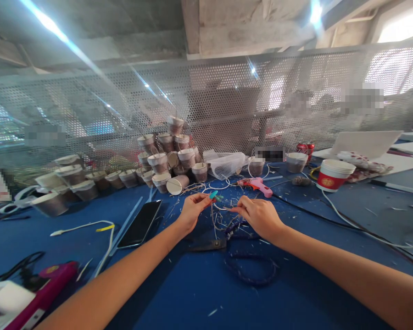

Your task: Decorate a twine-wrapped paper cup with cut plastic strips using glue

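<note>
Forearms (137, 272) flank scissors (216, 244), which could snag loose twine (216, 225) alongside; left hand (193, 210), right hand (262, 217) pinched closed, contents unclear.

From here I see a blue table (179, 293) strewn with pale scraps (212, 312). Dark-handled scissors (216, 244) lie mid-table, a black phone (140, 225) to their left. Beyond sit a pink glue gun (258, 185), stacked brown pots (157, 163) leftward, and red-and-white cups (333, 178) at far right.
</note>
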